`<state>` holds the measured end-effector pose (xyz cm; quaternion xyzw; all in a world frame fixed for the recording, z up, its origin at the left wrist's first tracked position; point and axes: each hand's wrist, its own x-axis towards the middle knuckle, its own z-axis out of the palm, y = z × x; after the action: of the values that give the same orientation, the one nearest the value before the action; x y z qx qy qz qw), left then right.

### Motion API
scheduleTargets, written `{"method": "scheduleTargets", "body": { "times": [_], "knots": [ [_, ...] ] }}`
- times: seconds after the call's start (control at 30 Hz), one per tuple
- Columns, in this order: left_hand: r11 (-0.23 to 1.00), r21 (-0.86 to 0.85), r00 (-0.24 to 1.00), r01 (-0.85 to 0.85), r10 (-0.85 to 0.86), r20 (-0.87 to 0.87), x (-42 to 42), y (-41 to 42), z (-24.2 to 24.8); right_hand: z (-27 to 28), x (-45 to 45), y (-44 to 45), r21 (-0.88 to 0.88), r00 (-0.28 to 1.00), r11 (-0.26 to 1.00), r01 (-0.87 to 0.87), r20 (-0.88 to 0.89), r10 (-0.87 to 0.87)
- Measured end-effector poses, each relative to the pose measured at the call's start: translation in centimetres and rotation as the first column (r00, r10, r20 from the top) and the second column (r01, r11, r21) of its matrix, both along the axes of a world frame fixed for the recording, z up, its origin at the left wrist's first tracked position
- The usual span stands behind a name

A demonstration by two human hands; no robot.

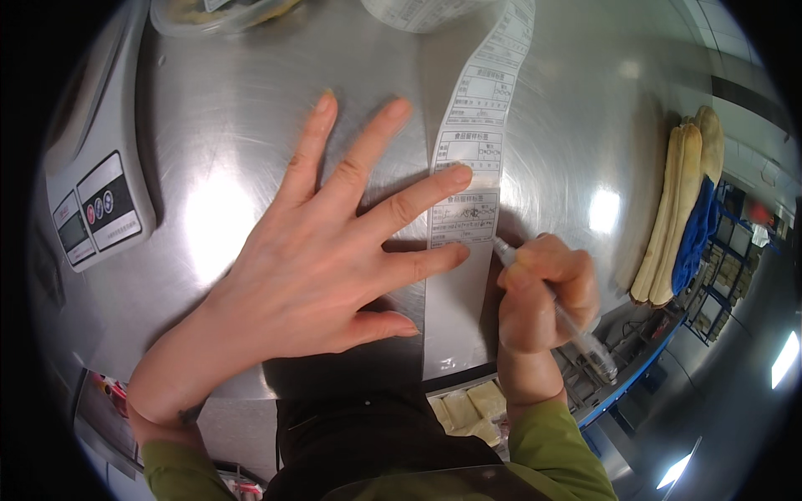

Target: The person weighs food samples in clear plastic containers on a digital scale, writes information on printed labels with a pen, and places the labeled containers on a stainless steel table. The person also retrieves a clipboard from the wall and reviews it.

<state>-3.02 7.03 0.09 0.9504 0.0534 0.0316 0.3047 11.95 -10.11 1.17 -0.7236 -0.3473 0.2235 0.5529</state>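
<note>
A long strip of printed paper labels (474,113) runs down the steel table from a label roll (423,12) at the top. Two fingertips of my left hand (313,250) rest on the strip, one on each side of a label with handwriting (462,218); its fingers are spread and it holds nothing. A clear-barrelled pen (583,344) is gripped in my right hand (545,294). The pen's tip is at the right edge of the handwritten label. Below it, the strip's blank tail (457,313) reaches the table's near edge.
A digital kitchen scale (103,206) stands on the left. A clear plastic container (219,15) with food sits at the top left of the steel table (250,81). Tan and blue work gloves (673,213) lie at the right. Plastic-wrapped packs (470,410) are below the near edge.
</note>
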Motion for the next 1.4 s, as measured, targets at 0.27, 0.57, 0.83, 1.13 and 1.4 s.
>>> {"method": "scheduleTargets", "body": {
  "times": [0.27, 0.57, 0.83, 1.13, 1.4],
  "knots": [
    [0.996, -0.031, 0.996, 0.086, -0.085, 0.042, -0.3, 0.2, -0.8, -1.8, -0.5, 0.5, 0.093, 0.999, 0.995, 0.023, 0.038, -0.027],
    [0.998, -0.047, 0.979, 0.037, -0.026, 0.201, -0.7, -0.9, -1.7, -2.1, -0.2, -1.8, 0.079, 0.998, 0.995, 0.061, 0.007, -0.062],
    [0.999, 0.044, 0.965, 0.002, -0.014, 0.263, -0.4, -1.0, -2.3, -2.0, -0.9, -1.4, 0.040, 0.987, 0.995, 0.091, 0.130, -0.095],
    [0.997, 0.055, 0.986, 0.061, -0.069, 0.149, 0.2, -0.8, -1.2, -2.3, 0.1, -2.0, 0.090, 0.995, 0.992, 0.089, -0.056, -0.084],
    [0.998, -0.023, 0.998, 0.061, -0.060, 0.027, -0.1, -0.1, -0.6, -1.5, -1.0, 0.3, 0.072, 0.999, 0.997, -0.018, 0.038, 0.015]
  ]
}}
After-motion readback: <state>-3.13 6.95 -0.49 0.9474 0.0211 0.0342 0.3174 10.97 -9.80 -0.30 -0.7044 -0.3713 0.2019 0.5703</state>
